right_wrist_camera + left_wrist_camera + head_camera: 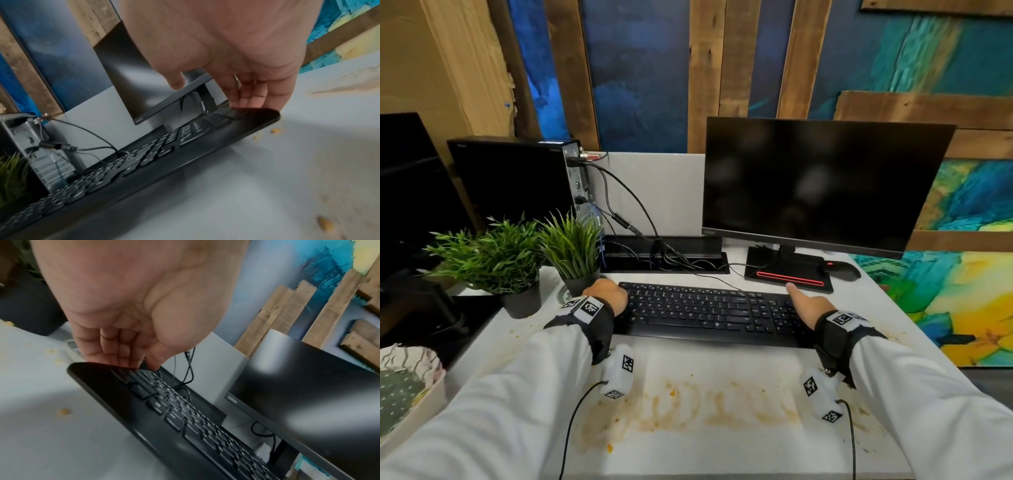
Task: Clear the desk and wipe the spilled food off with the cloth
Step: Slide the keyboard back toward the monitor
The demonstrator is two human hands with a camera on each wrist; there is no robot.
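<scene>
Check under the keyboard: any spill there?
Cannot tell. The keyboard, held at both ends by the left hand and right hand, covers the desk beneath; stains show only in front.

Black keyboard (709, 313) lies flat on the white desk (722, 359) behind orange-brown food smears (722, 404).

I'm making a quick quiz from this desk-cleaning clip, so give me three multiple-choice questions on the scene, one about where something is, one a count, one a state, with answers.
1. Where does the spilled food lie?
A. behind the monitor
B. on the desk in front of the keyboard
C. inside a plant pot

2. How many potted plants stand at the desk's left?
A. two
B. one
C. four

3. What state is the monitor screen in?
A. showing a document
B. cracked
C. dark

Answers: 1 B, brown smears and crumbs cover the near desk; 2 A, two green plants in dark pots; 3 C, the screen is black. The left hand and right hand hold the keyboard's two ends.
</scene>
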